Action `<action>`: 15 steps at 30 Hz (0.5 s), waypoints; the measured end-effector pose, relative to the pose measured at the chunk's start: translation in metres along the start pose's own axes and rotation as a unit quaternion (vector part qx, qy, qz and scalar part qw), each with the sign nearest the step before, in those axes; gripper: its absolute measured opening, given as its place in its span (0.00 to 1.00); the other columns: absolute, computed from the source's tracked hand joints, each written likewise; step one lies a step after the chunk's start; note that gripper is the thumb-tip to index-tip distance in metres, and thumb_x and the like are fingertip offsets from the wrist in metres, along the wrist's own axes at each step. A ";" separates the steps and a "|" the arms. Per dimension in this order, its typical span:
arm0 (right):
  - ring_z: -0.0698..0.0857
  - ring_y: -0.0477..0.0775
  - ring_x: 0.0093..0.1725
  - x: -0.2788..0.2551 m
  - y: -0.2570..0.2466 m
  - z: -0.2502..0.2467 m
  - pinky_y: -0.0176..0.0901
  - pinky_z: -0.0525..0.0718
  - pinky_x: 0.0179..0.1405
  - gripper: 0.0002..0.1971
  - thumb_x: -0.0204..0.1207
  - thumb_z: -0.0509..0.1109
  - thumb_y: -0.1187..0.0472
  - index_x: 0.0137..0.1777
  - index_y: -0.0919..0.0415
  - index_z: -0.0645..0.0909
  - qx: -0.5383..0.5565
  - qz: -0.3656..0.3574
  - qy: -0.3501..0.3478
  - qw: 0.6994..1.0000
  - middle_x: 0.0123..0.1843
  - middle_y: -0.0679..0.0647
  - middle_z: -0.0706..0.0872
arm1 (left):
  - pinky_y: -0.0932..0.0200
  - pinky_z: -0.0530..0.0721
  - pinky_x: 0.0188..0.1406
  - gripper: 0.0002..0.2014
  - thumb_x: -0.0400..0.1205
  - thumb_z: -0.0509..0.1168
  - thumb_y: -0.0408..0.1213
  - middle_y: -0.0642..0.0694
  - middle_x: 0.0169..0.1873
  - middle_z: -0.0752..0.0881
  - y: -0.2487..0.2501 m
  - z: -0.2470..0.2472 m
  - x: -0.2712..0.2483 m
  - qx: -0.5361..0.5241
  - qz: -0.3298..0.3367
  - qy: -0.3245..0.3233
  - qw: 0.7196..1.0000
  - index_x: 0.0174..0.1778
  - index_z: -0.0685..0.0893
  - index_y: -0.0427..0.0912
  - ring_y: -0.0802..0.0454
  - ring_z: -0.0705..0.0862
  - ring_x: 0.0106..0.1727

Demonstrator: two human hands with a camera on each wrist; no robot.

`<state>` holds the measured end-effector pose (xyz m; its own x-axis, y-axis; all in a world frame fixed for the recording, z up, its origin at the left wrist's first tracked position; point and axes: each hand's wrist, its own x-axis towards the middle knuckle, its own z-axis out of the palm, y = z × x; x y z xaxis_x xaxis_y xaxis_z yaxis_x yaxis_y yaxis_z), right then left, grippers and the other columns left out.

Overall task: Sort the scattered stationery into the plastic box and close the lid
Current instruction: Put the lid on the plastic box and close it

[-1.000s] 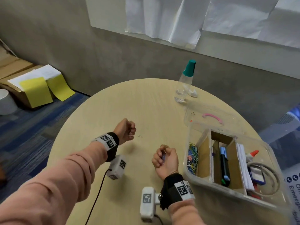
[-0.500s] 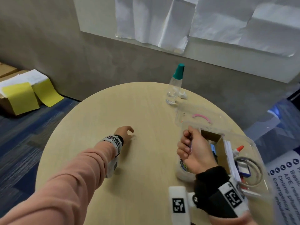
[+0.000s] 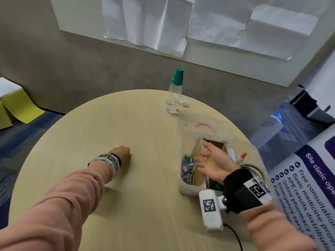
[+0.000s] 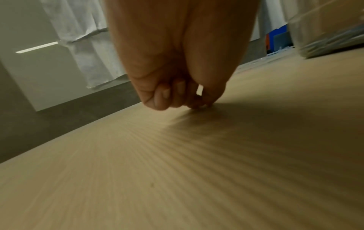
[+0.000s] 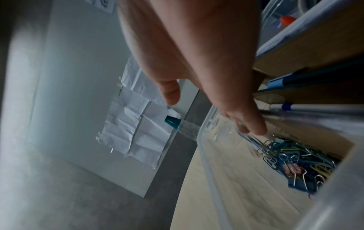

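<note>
2 hands at work, small items at risk of straying

Item 1, my right hand [image 3: 212,164]: fingers spread and relaxed, holding nothing, over the plastic box [image 3: 188,189] above the compartment of paper clips [image 3: 186,167]. Risk, as I judge it: a finger catching the cardboard divider [image 3: 196,151] on the way out would tip it and mix compartments, or flick clips over the low wall.

Item 2, my left hand [image 3: 121,152]: fingers curled, fingertips [image 4: 199,104] pressed together on the tabletop [image 3: 145,178]. I cannot tell whether anything is pinched; a tiny speck lies at the tips in the head view, too small to name. Risk: something that thin may slide under the nails or drop during the carry to the box.

Item 3, lid [image 3: 203,124]: clear, pink handle, lying flat on the tabletop just behind the box, not yet fitted. Risk: anything standing above the rim, such as the glue bottle [image 3: 242,157] in the right compartment, could stop it seating.

Item 4, surroundings: clear bottle with teal cap [image 3: 175,91] upright at the far edge, well apart from the box, with a small white scrap [image 3: 184,103] just beside it. Printed poster [image 3: 308,178] to the right of the box. Nothing lies between my left hand and the box.
</note>
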<state>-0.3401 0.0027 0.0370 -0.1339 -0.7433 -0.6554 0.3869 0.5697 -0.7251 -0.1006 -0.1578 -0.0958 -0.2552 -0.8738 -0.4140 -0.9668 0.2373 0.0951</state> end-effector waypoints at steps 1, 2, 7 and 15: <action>0.50 0.63 0.82 0.001 0.001 0.002 0.55 0.49 0.81 0.36 0.81 0.58 0.48 0.81 0.67 0.49 -0.012 0.003 -0.005 1.000 0.82 0.69 0.51 | 0.52 0.76 0.62 0.16 0.86 0.50 0.38 0.36 0.65 0.78 0.003 0.000 -0.005 0.000 0.000 -0.013 1.000 0.64 0.74 0.34 0.39 0.79 0.65; 0.48 0.62 0.83 0.000 0.002 0.004 0.56 0.48 0.81 0.40 0.81 0.58 0.45 0.82 0.66 0.41 -0.015 0.001 -0.012 1.000 0.83 0.68 0.47 | 0.53 0.76 0.60 0.15 0.86 0.49 0.38 0.35 0.63 0.79 0.007 -0.001 -0.010 -0.020 0.002 -0.023 1.000 0.61 0.74 0.34 0.39 0.79 0.63; 0.50 0.63 0.83 0.000 0.007 -0.006 0.56 0.51 0.81 0.38 0.82 0.54 0.45 0.81 0.67 0.42 0.021 -0.022 -0.029 0.999 0.83 0.68 0.49 | 0.62 0.63 0.24 0.16 0.85 0.45 0.35 0.44 0.27 0.68 0.048 -0.040 -0.047 -0.496 0.049 -0.038 0.866 0.30 0.66 0.42 0.51 0.65 0.25; 0.74 0.62 0.73 -0.017 0.019 -0.039 0.53 0.72 0.70 0.25 0.85 0.50 0.52 0.74 0.69 0.67 0.117 -0.096 -0.027 0.988 0.70 0.66 0.77 | 0.70 0.79 0.27 0.14 0.84 0.48 0.25 0.45 0.32 0.78 0.150 -0.094 -0.092 -0.589 0.172 -0.113 0.781 0.39 0.77 0.39 0.54 0.78 0.32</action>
<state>-0.3664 0.0393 0.0262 -0.1778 -0.8510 -0.4942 0.5608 0.3251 -0.7614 -0.2235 -0.0818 0.0418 -0.6235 -0.7147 -0.3169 -0.2175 -0.2307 0.9484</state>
